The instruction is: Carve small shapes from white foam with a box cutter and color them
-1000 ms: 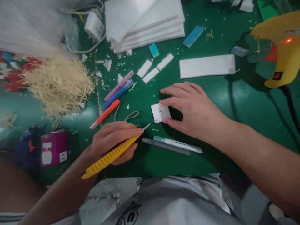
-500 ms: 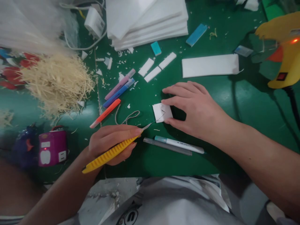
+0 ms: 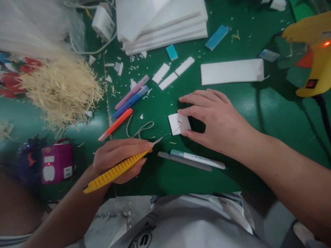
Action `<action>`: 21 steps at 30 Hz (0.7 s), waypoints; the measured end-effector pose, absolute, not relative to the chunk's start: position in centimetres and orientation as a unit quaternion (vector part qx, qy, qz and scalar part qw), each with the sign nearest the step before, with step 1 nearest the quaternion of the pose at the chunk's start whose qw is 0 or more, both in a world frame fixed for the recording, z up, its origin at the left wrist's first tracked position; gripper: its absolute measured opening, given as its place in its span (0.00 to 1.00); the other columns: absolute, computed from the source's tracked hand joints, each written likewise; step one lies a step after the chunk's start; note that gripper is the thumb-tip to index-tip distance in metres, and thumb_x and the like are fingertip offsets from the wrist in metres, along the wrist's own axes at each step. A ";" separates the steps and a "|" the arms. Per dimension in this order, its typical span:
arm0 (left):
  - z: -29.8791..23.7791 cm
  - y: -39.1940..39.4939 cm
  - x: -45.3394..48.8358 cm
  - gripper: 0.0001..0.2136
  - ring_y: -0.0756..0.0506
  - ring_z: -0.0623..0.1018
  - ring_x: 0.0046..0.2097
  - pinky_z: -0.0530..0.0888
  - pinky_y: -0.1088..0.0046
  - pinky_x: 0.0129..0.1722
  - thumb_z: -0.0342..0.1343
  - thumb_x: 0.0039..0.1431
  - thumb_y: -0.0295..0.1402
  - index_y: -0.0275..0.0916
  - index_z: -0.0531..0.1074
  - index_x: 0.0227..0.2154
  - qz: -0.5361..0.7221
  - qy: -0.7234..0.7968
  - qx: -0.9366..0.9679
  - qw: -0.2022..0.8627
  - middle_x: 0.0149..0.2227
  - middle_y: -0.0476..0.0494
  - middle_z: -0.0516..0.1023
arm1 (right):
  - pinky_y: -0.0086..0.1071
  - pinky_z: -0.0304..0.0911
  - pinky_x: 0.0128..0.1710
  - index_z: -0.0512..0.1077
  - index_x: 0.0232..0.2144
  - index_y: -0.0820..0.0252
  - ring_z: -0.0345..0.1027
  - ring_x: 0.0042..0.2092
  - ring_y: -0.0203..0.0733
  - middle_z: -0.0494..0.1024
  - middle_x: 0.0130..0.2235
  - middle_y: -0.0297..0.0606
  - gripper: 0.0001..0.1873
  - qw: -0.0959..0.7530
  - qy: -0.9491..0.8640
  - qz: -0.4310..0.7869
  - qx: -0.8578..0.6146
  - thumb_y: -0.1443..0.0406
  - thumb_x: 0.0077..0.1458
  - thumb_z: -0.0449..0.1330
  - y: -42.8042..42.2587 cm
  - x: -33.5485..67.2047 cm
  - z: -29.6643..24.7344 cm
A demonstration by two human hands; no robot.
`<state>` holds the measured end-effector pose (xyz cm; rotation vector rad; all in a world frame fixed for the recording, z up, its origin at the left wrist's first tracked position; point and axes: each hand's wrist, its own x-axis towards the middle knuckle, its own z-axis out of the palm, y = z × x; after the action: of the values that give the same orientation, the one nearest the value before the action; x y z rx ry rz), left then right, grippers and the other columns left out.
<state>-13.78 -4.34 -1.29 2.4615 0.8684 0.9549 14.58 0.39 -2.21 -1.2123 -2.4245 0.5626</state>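
My left hand [image 3: 117,156] is wrapped round a yellow utility knife [image 3: 113,171]. Its blade tip points right and ends just short of a small white foam square [image 3: 178,124] marked with dark lines. My right hand [image 3: 214,119] lies over the right side of that square, fingertips pressing it onto the green cutting mat [image 3: 160,106]. A teal-capped white pen [image 3: 198,158] and a grey pen [image 3: 183,161] lie just below the square.
A stack of white foam boards [image 3: 160,24] sits at the top, a white foam strip [image 3: 231,71] right of centre, a yellow glue gun [image 3: 314,58] far right. Coloured markers [image 3: 129,98], a straw pile [image 3: 60,91], a purple power strip [image 3: 57,163] and foam offcuts lie left.
My left hand has drawn the knife slightly left and down, so the blade tip has come off the square's lower edge. My right hand and the square stay put.
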 end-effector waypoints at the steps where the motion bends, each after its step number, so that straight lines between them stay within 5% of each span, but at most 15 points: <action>1: -1.2 -4.3 -13.7 0.18 0.45 0.87 0.32 0.88 0.74 0.31 0.57 0.58 0.22 0.38 0.79 0.50 0.339 0.300 0.875 0.170 0.37 0.42 0.88 | 0.61 0.60 0.66 0.82 0.46 0.54 0.68 0.64 0.60 0.80 0.61 0.41 0.14 0.185 -0.860 0.201 -0.431 0.63 0.57 0.66 0.4 14.6 -2.2; 21: -1.3 -3.6 -10.8 0.16 0.45 0.88 0.36 0.88 0.74 0.38 0.58 0.60 0.23 0.37 0.79 0.50 0.351 0.315 0.865 0.174 0.39 0.42 0.88 | 0.63 0.53 0.70 0.82 0.45 0.54 0.68 0.64 0.59 0.80 0.60 0.42 0.12 0.187 -0.857 0.205 -0.434 0.64 0.57 0.65 0.4 14.3 -2.1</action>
<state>-10.84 -3.64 -1.34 2.4514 0.8933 0.9955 14.28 0.40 -2.06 -1.2222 -2.4134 0.5770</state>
